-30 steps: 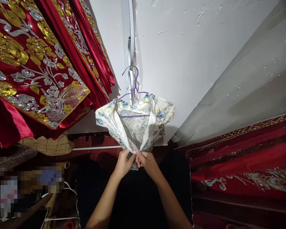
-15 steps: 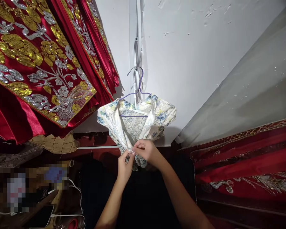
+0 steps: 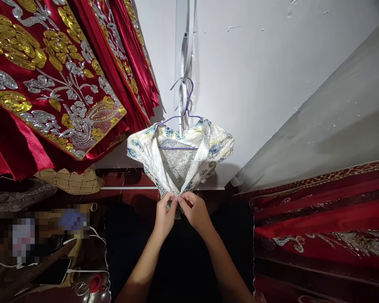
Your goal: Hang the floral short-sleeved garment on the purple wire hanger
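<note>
On my feed from the head camera, both forearms rise from the bottom edge and lean toward each other, so the two hands meet at the middle of the view. My left hand point(image 3: 165, 215) has its back to the camera, wrist nearly straight, fingers curled up and pinched closed on the lower front edge of the floral garment point(image 3: 180, 162). My right hand point(image 3: 195, 211) comes in from the other side at a slight angle, its fingers also closed on the cloth. The fingertips of both hands touch each other at the point where the two front edges of the garment come together. I cannot make out what sits between the fingertips; it is too small.

The floral garment, white with blue and yellow print, hangs on a purple hanger point(image 3: 187, 114), which is hooked on a white fitting on the wall point(image 3: 271, 84). Its front hangs open above my hands, showing the paler lining, and narrows down to my grip.

To the left of it hang red embroidered robes point(image 3: 50, 84) with gold and silver flowers. More red fabric point(image 3: 318, 210) lies at the right. At lower left a dark phone point(image 3: 52, 271) lies with a white cable near it.
</note>
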The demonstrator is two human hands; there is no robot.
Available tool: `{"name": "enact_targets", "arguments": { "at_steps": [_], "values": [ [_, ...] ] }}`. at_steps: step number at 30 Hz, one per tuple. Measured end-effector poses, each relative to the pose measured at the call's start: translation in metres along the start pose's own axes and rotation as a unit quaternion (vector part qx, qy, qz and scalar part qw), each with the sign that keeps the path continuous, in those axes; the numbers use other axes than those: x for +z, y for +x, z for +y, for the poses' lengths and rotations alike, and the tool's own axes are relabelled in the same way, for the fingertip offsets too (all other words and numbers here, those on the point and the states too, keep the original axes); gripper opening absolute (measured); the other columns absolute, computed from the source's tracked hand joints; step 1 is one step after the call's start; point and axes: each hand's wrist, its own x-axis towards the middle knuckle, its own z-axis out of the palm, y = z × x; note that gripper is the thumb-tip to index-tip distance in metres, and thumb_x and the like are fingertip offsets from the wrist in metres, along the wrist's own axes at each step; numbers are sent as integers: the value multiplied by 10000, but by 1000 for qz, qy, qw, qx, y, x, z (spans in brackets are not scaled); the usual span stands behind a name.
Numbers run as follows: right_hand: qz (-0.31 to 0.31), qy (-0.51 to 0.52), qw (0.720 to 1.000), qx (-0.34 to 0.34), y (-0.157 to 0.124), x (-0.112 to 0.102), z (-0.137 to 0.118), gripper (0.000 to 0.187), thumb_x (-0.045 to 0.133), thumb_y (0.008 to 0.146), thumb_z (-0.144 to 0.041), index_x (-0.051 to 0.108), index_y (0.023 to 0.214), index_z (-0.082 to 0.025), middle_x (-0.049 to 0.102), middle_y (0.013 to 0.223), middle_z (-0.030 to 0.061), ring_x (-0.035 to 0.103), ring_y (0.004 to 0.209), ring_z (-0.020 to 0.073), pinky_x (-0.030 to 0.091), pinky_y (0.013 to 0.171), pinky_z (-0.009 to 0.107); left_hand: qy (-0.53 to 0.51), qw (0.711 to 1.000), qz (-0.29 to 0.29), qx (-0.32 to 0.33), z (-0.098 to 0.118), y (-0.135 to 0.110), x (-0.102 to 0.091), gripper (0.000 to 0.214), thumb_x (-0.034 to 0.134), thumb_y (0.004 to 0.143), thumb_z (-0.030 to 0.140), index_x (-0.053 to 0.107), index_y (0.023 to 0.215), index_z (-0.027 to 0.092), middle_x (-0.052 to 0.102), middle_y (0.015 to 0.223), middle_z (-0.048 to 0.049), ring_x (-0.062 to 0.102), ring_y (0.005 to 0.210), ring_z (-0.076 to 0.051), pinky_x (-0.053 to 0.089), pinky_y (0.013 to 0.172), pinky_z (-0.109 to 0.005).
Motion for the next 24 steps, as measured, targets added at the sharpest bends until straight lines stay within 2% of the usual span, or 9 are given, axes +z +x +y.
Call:
{"name": "enact_targets", "arguments": {
  "at_steps": [5,9,13,17,20,22,24],
  "values": [
    [-83,23,996,19,3,-10,-11,310,611,863,-424,643,676,-179,607,578,17,552,544,146,402,536,253,9,1000,8,-2,-3,-1,2,260,613,929,413,652,833,175,622,756,-21,566,752,-178,437,718,-257],
    [-106,83,990,33,8,-13,-19,212,646,810,-336,675,687,-165,617,561,6,472,486,106,349,488,232,11,1000,-1,6,0,0,3,273,595,941,418,641,816,180,606,743,-12,549,735,-171,422,712,-254],
    [-58,191,978,65,24,-16,-37,212,669,772,-349,673,693,-153,556,514,-18,337,422,67,247,428,229,39,999,-7,30,-1,1,3,251,564,962,396,652,858,184,606,784,-16,533,747,-166,410,718,-253],
    [26,263,964,-28,61,-36,-88,192,698,733,-325,659,673,-147,504,506,-37,324,439,57,229,434,218,72,997,-3,34,-11,5,4,267,548,965,410,636,845,187,573,754,-12,517,730,-167,400,703,-255],
    [42,271,960,-62,84,-49,-131,160,686,745,-293,673,711,-138,484,502,-46,287,426,46,193,416,208,80,996,-14,40,-21,13,6,284,550,958,424,634,823,188,580,757,-19,536,756,-178,408,730,-264],
    [53,271,957,-86,89,-50,-150,169,667,774,-304,683,755,-137,521,530,-34,297,423,47,198,407,204,84,995,-25,44,-26,23,7,296,570,941,432,640,787,190,580,729,-16,534,729,-177,406,717,-267],
    [76,254,958,-111,86,-48,-158,167,657,790,-307,683,773,-144,557,553,-22,348,436,56,236,412,200,86,994,-41,47,-28,35,6,321,600,916,441,640,720,190,572,673,-9,525,669,-173,398,673,-267]
  ]
}}
